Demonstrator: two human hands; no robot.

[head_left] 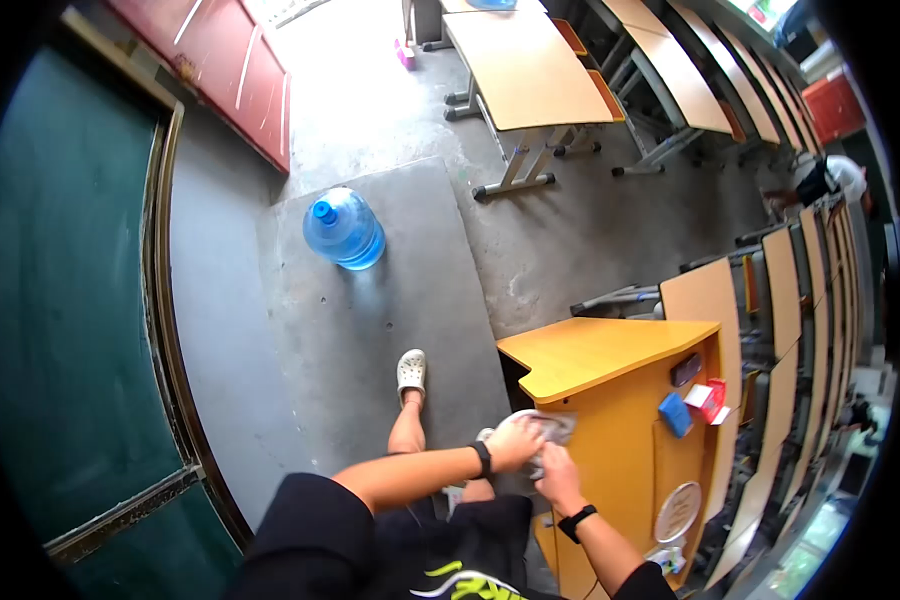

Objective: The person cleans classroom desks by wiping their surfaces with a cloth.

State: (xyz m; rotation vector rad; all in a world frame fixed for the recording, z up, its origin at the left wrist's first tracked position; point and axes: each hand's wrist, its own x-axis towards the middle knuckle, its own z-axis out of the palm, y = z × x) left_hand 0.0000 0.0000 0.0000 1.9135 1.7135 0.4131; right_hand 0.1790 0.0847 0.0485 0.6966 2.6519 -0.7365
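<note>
My left hand (518, 443) is closed on a crumpled whitish-grey cloth (558, 428), which is blurred and partly hidden behind the fingers. Just below and to the right, my right hand (560, 477) is also closed, with its fingers against the lower part of the cloth. Both hands are in front of me, beside the near edge of a yellow wooden lectern (610, 355). A dark band circles each wrist.
On the lectern lie a blue block (676, 414), a red-and-white box (708, 402), a dark oblong item (686, 369) and a round whitish disc (677, 512). A blue water jug (344, 230) stands on the platform (430, 270). Desks (520, 65) fill the right; a person (832, 182) bends there.
</note>
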